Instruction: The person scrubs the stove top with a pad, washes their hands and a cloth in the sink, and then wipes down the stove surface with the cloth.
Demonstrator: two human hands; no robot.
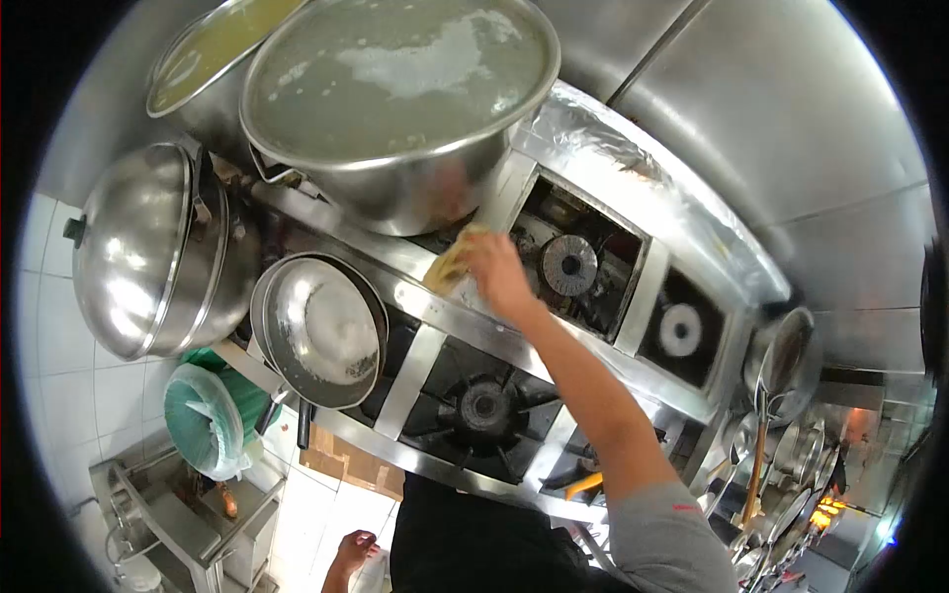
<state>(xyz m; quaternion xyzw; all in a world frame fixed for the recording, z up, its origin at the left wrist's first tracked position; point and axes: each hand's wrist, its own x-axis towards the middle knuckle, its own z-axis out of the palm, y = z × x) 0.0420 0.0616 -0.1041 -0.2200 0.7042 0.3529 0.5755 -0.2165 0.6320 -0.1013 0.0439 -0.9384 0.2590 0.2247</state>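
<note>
My right hand [491,265] reaches over the steel stove top, its fingers closed on a yellowish cloth [450,265]. The cloth touches the metal strip beside the base of a large steel pot [395,193] filled with cloudy liquid. Just right of that hand is an uncovered burner [569,265]. Low in the view, my left hand [356,550] hangs beside my dark apron, away from the stove, its fingers curled; whether it holds anything is too small to tell.
Stacked pans [321,321] sit on the stove's left front, handles jutting out. A domed lidded pot [133,252] stands at the left, above a green-lined bin [203,420]. A front burner [483,405] has a black grate. Pans and utensils crowd the right; flames show there.
</note>
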